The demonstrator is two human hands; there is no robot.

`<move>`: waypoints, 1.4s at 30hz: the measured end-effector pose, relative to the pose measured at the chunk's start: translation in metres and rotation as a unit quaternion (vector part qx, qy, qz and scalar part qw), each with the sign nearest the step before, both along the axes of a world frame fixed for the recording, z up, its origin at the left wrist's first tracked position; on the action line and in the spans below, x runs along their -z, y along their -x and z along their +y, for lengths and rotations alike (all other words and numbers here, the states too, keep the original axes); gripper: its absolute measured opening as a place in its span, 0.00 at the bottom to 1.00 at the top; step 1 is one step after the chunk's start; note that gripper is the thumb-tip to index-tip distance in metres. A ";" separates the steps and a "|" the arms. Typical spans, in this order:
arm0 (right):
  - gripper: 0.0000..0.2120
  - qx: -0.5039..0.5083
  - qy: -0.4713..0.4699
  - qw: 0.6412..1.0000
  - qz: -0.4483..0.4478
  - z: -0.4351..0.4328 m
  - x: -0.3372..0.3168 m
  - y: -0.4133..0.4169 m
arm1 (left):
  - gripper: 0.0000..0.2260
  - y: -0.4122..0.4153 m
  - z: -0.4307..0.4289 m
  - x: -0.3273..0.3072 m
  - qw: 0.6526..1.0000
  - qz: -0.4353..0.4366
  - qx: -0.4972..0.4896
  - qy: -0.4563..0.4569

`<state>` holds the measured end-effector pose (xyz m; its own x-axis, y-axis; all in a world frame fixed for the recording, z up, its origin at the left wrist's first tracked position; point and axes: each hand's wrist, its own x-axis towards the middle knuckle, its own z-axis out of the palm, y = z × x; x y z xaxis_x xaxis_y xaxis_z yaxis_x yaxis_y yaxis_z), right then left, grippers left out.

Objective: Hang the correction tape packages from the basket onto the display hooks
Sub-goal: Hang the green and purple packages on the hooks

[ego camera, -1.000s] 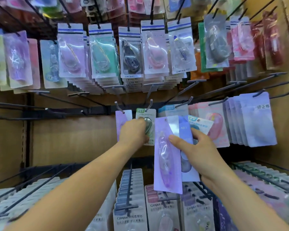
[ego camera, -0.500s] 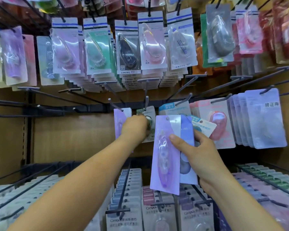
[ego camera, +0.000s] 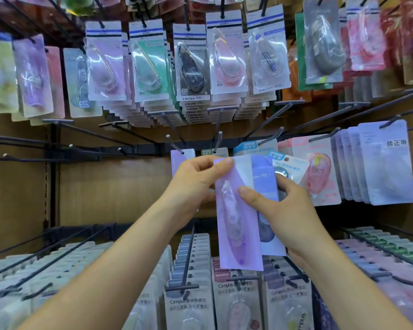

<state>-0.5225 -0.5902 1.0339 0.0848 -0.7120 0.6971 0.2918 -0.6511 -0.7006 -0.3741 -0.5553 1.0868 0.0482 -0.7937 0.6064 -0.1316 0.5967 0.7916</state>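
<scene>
My right hand [ego camera: 281,210] holds a small stack of correction tape packages, thumb across the front. The front one is a long lilac package [ego camera: 236,225] with a clear blister; a blue-violet package [ego camera: 265,184] and a light blue one [ego camera: 287,167] fan out behind it. My left hand [ego camera: 191,184] pinches the top left corner of the lilac package. Just behind the hands, a purple package [ego camera: 177,158] and a green-topped package [ego camera: 211,152] hang on two short display hooks [ego camera: 217,141]. The basket is out of view.
Full rows of packaged correction tapes hang above [ego camera: 191,65] and below [ego camera: 188,303]. Pink and lilac packages [ego camera: 386,167] fill the hooks to the right. Several bare black hooks [ego camera: 88,148] jut out at the left in front of the brown back panel.
My left hand left the green-topped package on its hook and moved right to pinch the top of the lilac package. The stack in my right hand rose slightly.
</scene>
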 end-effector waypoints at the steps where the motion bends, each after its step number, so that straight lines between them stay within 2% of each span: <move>1: 0.11 0.004 0.007 1.000 0.007 0.003 0.000 0.000 | 0.06 0.002 0.002 0.001 1.000 0.017 -0.005 -0.002; 8: 0.20 -0.036 0.031 0.996 0.072 0.018 0.003 0.012 | 0.07 -0.006 0.011 0.009 0.987 0.126 -0.086 0.042; 11: 0.16 -0.022 0.046 0.993 0.107 0.021 0.006 0.011 | 0.08 -0.015 0.018 0.014 0.978 0.166 -0.115 0.062; 15: 0.10 0.004 0.062 0.992 0.110 0.022 0.005 0.014 | 0.08 -0.038 0.031 0.007 0.952 0.232 -0.170 0.108; 20: 0.08 0.006 0.068 0.993 0.096 0.017 0.005 0.014 | 0.07 -0.056 0.037 -0.010 0.954 0.130 -0.212 0.165; 26: 0.03 -0.061 0.067 0.991 0.094 0.013 0.005 0.003 | 0.05 -0.055 0.033 -0.028 0.942 0.058 -0.271 0.190; 31: 0.04 -0.066 0.067 0.989 0.112 0.011 0.006 -0.005 | 0.03 -0.057 0.038 -0.034 0.943 0.003 -0.292 0.160; 39: 0.08 -0.078 0.121 0.978 0.153 0.021 0.002 -0.016 | 0.08 -0.051 0.037 -0.047 0.966 0.053 -0.237 0.094; 42: 0.09 -0.082 0.115 0.978 0.156 0.023 0.000 -0.020 | 0.08 -0.053 0.038 -0.049 0.976 0.040 -0.200 0.076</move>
<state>-0.5028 -0.5674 1.0335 0.4183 -0.4977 0.7598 0.2016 -0.7647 -0.6120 -0.3210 -0.5176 1.1357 0.3871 -0.6028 0.6977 -0.3190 0.6224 0.7147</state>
